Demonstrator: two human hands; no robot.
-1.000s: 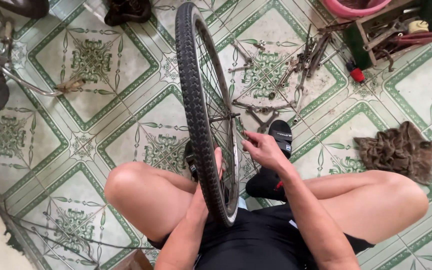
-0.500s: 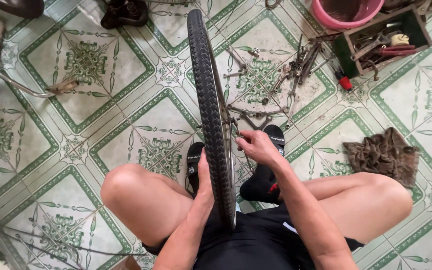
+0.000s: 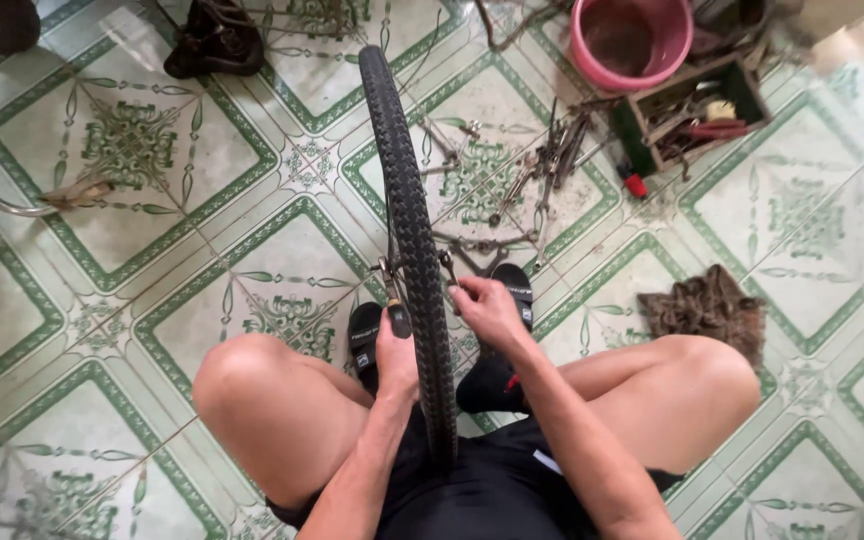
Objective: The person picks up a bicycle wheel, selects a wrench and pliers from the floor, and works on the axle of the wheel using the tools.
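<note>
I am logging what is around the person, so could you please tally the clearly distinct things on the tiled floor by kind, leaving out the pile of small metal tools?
Bicycle wheel, upright between the knees, left hand and right hand at its hub: 1
Pink basin: 1
Green tool box: 1
Brown rag: 1
Black sandals: 2
Total: 6

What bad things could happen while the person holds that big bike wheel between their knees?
The wheel stands upright on its tyre between the knees, steadied only by the left hand and right hand at the hub, so it might tip sideways. Fingers sit close to the spokes and could get pinched if it rolls. Loose metal tools lie on the tiled floor near the sandalled feet, so standing up carelessly could hurt a foot.
</note>
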